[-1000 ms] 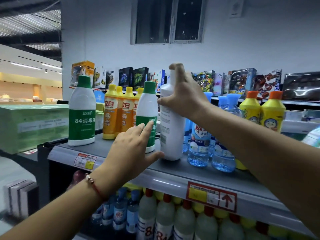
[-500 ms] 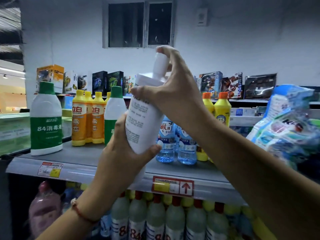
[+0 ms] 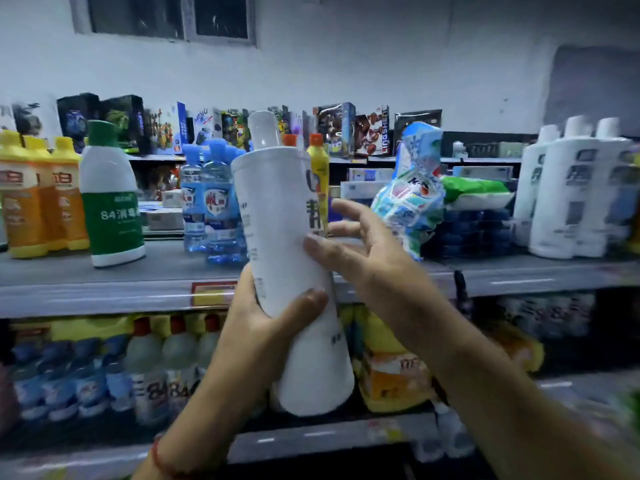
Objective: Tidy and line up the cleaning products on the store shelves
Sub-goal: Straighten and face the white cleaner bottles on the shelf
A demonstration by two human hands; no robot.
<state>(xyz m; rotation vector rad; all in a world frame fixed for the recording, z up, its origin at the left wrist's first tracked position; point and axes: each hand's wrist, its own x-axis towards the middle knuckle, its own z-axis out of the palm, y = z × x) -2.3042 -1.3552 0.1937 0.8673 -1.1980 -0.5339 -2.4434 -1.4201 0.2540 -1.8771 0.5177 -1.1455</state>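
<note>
Head view: the left hand (image 3: 266, 327) grips the white bottle (image 3: 291, 258) held off the shelf (image 3: 104, 271); the right hand (image 3: 360, 251), fingers spread, only touches it. A one-handed hold could let it slip.

Tall bottle (image 3: 287, 258) held upright before the shelf (image 3: 104, 282), between both hands. Left on shelf: disinfectant bottle (image 3: 112, 199). Far right: three matching bottles (image 3: 575, 192).

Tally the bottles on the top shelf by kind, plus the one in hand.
Orange dish-soap bottles with yellow caps: 3
White 84 disinfectant bottle with green cap: 1
Clear blue-capped water bottles: 2
White bottles at far right: 3
Held tall white bottle: 1
Total: 10
</note>
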